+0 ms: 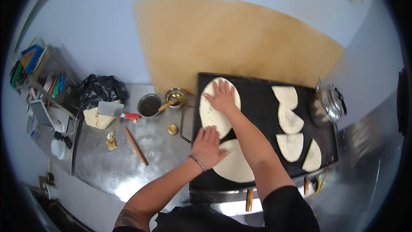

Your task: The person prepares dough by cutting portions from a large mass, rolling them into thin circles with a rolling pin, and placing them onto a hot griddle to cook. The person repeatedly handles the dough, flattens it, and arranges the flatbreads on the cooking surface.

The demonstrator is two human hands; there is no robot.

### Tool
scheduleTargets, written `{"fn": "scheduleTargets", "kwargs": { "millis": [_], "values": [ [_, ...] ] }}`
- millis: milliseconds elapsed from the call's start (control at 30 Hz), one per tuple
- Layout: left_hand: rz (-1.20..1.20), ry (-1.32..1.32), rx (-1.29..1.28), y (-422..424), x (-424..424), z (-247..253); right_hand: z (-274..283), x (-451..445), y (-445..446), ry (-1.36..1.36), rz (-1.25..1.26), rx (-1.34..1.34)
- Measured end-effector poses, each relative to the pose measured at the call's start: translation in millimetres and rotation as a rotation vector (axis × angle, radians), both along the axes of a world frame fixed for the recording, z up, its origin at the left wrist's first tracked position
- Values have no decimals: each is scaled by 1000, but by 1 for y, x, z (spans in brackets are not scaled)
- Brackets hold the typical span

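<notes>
An oval sheet of flattened dough [210,111] with dark seeds lies on the black griddle [257,109]. My right hand [222,98] rests flat on its far half with the fingers spread. At its near end, my left hand [207,146] touches the dough's left edge with its fingertips, palm down, thumb out to the right. Below it a second, rounder flat dough [236,164] lies on the griddle, partly covered by my left hand and right forearm. Several cut flatbread pieces [289,146], speckled dark on top, are set along the griddle's right side.
A metal kettle [330,106] stands at the griddle's right edge. On the steel counter [106,164] left are a rolling pin [136,146], a red-handled cleaver [111,109] over a dough lump [96,119], a bowl of dark seeds [150,105] and an oil bowl with a brush [175,98].
</notes>
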State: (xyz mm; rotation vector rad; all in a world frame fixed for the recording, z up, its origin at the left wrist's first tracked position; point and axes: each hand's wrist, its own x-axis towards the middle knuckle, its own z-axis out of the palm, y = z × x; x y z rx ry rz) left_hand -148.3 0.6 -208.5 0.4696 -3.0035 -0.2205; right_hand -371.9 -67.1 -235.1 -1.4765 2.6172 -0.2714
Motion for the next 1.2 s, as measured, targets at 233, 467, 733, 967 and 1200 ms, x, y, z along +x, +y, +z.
{"fn": "scheduleTargets", "kwargs": {
  "millis": [233, 467, 733, 967, 1200],
  "values": [
    [-216, 68, 65, 16, -53, 27, 145, 50, 157, -755, 75, -995],
    [-508, 219, 226, 65, -55, 77, 98, 230, 385, -1968, -487, -1254],
    [-645, 331, 673, 68, 239, 93, 58, 232, 282, -2449, -143, -1350],
    [554, 678, 2043, -50, 443, -96, 25, 412, 120, -1070, 555, -702],
    [895, 779, 2236, -132, 604, -214, -120, 531, -117, -609, 363, -320]
  ]
}}
